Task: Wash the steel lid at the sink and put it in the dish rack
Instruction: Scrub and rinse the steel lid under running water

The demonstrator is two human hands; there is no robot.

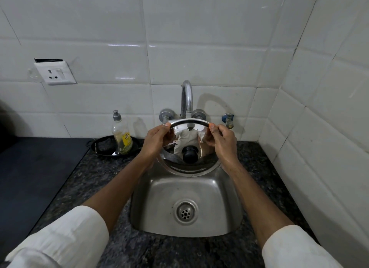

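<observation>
A round steel lid (187,166) with a black knob (189,155) is held tilted above the back of the steel sink (159,208), right under the tap spout (187,100). My left hand (156,142) grips its left rim and my right hand (221,142) grips its right rim, thumbs on the top edge. The knob side faces me. No water can be seen running. No dish rack is in view.
A dish soap bottle (121,136) stands in a black tray (99,148) with a scrubber, left of the tap. Two tap knobs (165,115) and a blue valve (228,119) sit on the tiled wall. A wall socket (55,73) is at upper left. Dark granite counter (95,174) surrounds the sink.
</observation>
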